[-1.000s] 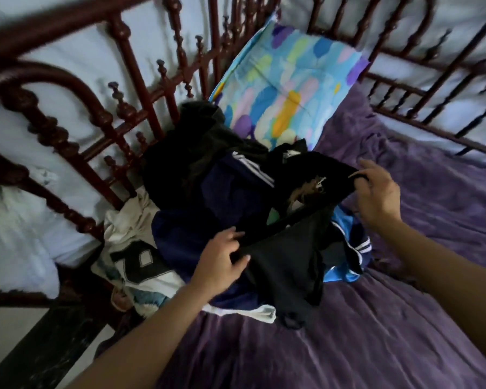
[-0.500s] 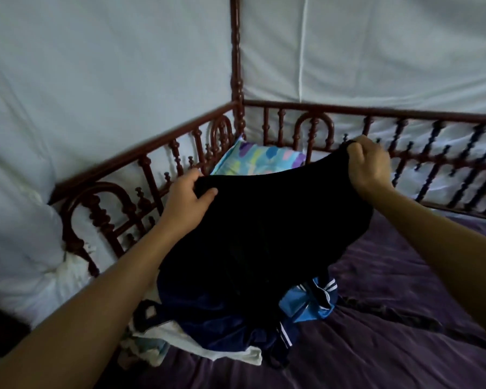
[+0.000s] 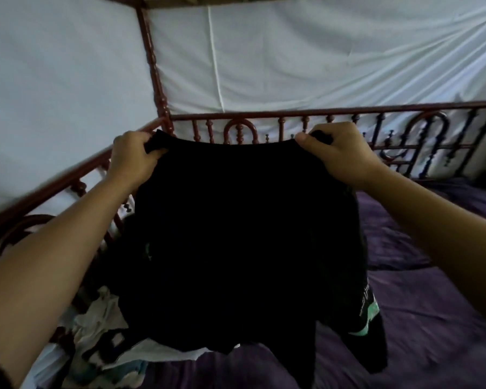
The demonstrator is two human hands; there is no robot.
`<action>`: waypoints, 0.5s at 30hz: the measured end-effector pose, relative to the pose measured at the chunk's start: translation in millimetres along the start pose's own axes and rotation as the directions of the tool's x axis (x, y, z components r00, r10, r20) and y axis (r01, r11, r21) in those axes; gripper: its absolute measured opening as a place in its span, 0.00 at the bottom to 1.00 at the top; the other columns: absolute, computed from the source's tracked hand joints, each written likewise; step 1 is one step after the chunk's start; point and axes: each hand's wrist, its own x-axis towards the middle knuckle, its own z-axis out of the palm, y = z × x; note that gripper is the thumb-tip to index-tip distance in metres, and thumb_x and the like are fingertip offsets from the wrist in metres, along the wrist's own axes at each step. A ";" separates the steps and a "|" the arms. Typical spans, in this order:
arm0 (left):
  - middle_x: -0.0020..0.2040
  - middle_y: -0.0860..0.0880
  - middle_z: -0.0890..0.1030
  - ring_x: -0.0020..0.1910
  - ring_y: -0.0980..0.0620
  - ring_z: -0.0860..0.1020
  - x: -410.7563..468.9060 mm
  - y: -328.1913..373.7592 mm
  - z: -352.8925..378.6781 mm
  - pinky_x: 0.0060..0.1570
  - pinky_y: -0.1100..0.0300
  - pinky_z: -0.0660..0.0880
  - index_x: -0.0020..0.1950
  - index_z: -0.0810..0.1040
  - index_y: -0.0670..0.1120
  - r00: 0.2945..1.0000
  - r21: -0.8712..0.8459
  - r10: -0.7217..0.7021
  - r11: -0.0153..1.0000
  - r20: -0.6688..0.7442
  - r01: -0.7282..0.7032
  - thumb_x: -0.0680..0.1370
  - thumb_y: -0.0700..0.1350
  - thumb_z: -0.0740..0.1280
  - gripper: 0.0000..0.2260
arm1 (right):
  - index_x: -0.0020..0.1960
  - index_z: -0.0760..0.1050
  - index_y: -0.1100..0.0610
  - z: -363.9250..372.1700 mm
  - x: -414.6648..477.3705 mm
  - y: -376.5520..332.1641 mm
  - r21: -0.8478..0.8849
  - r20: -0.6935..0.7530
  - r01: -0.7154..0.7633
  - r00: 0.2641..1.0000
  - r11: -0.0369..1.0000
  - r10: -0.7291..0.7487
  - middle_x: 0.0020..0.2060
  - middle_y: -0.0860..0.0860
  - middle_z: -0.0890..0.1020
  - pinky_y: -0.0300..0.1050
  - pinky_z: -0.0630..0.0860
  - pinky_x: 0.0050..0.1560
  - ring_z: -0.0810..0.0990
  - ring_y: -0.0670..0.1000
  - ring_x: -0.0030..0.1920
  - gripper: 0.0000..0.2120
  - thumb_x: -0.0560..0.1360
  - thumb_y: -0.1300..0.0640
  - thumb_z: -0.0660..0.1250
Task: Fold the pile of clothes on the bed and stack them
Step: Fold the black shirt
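A black garment [image 3: 236, 234] hangs spread in the air in front of me, with a small green and white print near its lower right edge. My left hand [image 3: 132, 158] grips its top left corner and my right hand [image 3: 340, 153] grips its top right corner. Below it, at the lower left, part of the pile of clothes [image 3: 101, 332] shows, with a white printed piece on top. The black garment hides most of the pile.
The bed is covered with a purple sheet [image 3: 421, 318] that stretches to the right. A dark red wooden railing [image 3: 264, 116] runs along the far and left sides, with a corner post [image 3: 155, 68]. White fabric [image 3: 320, 51] hangs behind the railing.
Both hands lifted the black garment up off the pile and pulled it wider apart. The view tilted upward, and the colourful pillow is now hidden behind the garment.
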 end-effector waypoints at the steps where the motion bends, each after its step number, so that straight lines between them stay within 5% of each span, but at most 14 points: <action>1: 0.37 0.40 0.79 0.39 0.47 0.77 -3.8 3.4 11.5 0.39 0.57 0.67 0.46 0.81 0.38 0.999 -0.070 -0.021 0.997 0.047 0.025 0.75 0.44 0.69 0.09 | 0.31 0.71 0.57 -8.1 -9.9 2.0 0.034 0.006 -0.040 0.999 0.999 0.039 0.23 0.45 0.69 0.35 0.62 0.24 0.67 0.42 0.23 0.20 0.77 0.47 0.67; 5: 0.39 0.39 0.80 0.41 0.46 0.77 -38.9 20.4 77.2 0.38 0.56 0.70 0.46 0.78 0.37 0.978 -0.274 -0.019 0.959 0.209 0.077 0.81 0.45 0.62 0.12 | 0.34 0.71 0.61 -48.1 -56.5 38.8 -0.088 0.008 -0.217 0.976 0.972 0.218 0.23 0.47 0.69 0.36 0.62 0.23 0.69 0.44 0.22 0.22 0.77 0.44 0.66; 10: 0.34 0.41 0.79 0.36 0.40 0.78 -72.7 72.2 147.8 0.34 0.53 0.69 0.36 0.67 0.51 0.880 -0.137 0.352 0.936 0.318 -0.325 0.76 0.59 0.60 0.15 | 0.35 0.71 0.55 -92.0 -156.5 114.1 -0.558 -0.106 -0.343 0.933 0.755 0.345 0.30 0.51 0.76 0.49 0.70 0.35 0.76 0.54 0.34 0.17 0.77 0.45 0.64; 13: 0.42 0.41 0.82 0.41 0.38 0.80 -74.6 110.7 190.5 0.36 0.51 0.72 0.40 0.73 0.47 0.749 -0.106 0.533 0.835 0.393 -0.539 0.77 0.52 0.61 0.10 | 0.37 0.67 0.51 -114.2 -219.7 140.3 -0.623 -0.144 -0.418 0.892 0.661 0.429 0.32 0.52 0.78 0.49 0.71 0.36 0.80 0.60 0.39 0.15 0.77 0.43 0.62; 15: 0.50 0.41 0.82 0.48 0.38 0.79 -72.2 139.5 223.1 0.43 0.49 0.75 0.49 0.77 0.44 0.744 -0.104 0.513 0.846 0.428 -0.523 0.79 0.47 0.61 0.09 | 0.38 0.64 0.48 -124.7 -251.9 150.6 -0.624 -0.170 -0.448 0.877 0.640 0.449 0.33 0.54 0.80 0.49 0.72 0.36 0.80 0.61 0.38 0.14 0.77 0.42 0.60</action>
